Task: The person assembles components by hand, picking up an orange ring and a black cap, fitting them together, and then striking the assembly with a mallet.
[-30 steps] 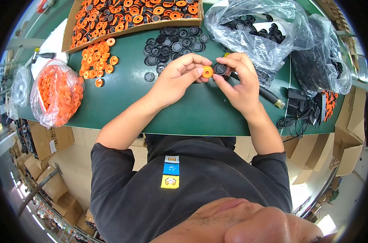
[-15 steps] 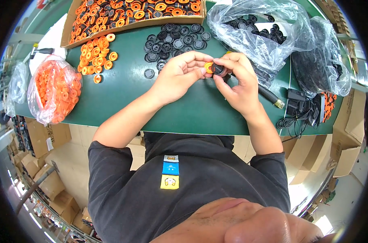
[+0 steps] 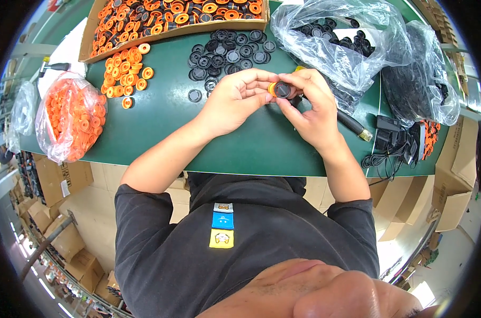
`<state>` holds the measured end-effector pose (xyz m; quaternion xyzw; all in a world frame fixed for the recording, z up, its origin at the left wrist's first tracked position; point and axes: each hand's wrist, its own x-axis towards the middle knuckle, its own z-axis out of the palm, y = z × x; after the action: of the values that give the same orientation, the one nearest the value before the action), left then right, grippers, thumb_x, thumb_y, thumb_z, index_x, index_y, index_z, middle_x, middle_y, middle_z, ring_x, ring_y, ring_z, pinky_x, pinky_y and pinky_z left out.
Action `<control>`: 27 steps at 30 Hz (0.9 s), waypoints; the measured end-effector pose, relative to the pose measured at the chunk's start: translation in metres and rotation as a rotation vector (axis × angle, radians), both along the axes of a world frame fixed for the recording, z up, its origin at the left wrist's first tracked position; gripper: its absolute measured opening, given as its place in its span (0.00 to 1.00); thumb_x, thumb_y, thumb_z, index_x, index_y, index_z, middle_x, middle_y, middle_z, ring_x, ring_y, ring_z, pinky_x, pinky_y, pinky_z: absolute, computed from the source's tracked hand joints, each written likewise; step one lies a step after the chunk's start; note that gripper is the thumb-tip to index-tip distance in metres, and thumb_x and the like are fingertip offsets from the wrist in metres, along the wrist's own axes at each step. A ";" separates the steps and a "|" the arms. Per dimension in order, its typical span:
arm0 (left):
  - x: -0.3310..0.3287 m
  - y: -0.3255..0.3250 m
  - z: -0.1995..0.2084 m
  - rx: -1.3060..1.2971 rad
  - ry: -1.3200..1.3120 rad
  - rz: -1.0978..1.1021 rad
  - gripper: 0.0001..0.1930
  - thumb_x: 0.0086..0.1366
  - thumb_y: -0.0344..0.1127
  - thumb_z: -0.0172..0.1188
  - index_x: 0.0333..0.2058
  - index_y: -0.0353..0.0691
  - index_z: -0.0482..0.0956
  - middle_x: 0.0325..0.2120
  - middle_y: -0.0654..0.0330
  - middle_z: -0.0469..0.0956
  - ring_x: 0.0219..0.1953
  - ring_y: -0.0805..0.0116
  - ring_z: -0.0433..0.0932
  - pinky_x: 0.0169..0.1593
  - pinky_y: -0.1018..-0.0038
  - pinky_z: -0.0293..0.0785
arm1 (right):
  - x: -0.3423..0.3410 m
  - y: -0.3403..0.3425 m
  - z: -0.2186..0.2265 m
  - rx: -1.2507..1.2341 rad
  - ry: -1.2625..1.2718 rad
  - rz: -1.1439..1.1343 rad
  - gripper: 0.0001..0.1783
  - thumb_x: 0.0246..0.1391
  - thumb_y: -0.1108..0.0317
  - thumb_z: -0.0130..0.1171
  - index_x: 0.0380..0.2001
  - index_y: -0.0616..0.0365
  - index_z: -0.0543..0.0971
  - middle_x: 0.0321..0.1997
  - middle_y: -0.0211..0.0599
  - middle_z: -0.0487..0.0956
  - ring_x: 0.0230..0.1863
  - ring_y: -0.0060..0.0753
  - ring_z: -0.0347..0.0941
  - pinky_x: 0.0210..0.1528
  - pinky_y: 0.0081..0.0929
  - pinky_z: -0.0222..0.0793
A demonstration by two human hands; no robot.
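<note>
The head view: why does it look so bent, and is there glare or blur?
In the head view, the fisheye lens bows straight lines, like the near edge of the green table, and blackens the corners; in that view, the clear bag of black discs catches white glints; there too, the left hand and right hand show no obvious blur.

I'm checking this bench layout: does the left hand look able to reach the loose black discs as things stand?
Probably yes: the loose black discs lie uncovered just beyond the left hand, with no visible barrier between, though it holds an orange piece.
</note>
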<state>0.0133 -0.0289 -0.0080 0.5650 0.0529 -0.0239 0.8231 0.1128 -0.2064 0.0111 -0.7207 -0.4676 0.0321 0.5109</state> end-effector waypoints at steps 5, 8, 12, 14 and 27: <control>0.000 0.000 0.001 0.016 -0.005 0.010 0.18 0.69 0.21 0.57 0.57 0.29 0.73 0.50 0.55 0.80 0.51 0.72 0.79 0.58 0.74 0.76 | -0.001 0.000 -0.001 -0.005 0.016 -0.008 0.23 0.43 0.82 0.70 0.46 0.60 0.81 0.40 0.39 0.77 0.34 0.30 0.76 0.36 0.25 0.75; 0.000 0.001 0.003 0.060 0.008 0.005 0.18 0.69 0.21 0.56 0.57 0.29 0.73 0.50 0.55 0.80 0.51 0.72 0.79 0.58 0.74 0.76 | 0.000 0.000 -0.001 -0.014 -0.002 0.002 0.23 0.43 0.81 0.71 0.46 0.60 0.81 0.40 0.39 0.78 0.34 0.30 0.76 0.35 0.25 0.75; 0.000 0.000 -0.001 0.068 -0.013 -0.007 0.18 0.69 0.20 0.55 0.57 0.28 0.73 0.50 0.54 0.80 0.51 0.70 0.80 0.58 0.73 0.76 | 0.000 0.000 -0.002 -0.004 -0.018 0.012 0.23 0.43 0.81 0.72 0.46 0.59 0.81 0.40 0.39 0.78 0.33 0.30 0.76 0.35 0.25 0.75; 0.000 -0.001 -0.001 0.069 -0.015 -0.011 0.18 0.69 0.20 0.54 0.57 0.28 0.73 0.50 0.54 0.80 0.52 0.70 0.80 0.58 0.73 0.76 | 0.000 -0.001 -0.001 -0.017 -0.031 0.011 0.23 0.43 0.81 0.72 0.45 0.59 0.81 0.40 0.39 0.78 0.33 0.30 0.76 0.35 0.25 0.75; -0.001 -0.002 0.002 0.110 -0.016 -0.027 0.18 0.69 0.18 0.53 0.57 0.26 0.73 0.50 0.52 0.80 0.53 0.68 0.80 0.60 0.71 0.75 | -0.002 -0.002 0.003 -0.072 -0.035 0.015 0.22 0.42 0.80 0.73 0.44 0.60 0.81 0.39 0.38 0.78 0.34 0.31 0.77 0.37 0.25 0.77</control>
<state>0.0127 -0.0307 -0.0063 0.6103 0.0401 -0.0278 0.7906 0.1105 -0.2083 0.0142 -0.7354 -0.4805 0.0400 0.4761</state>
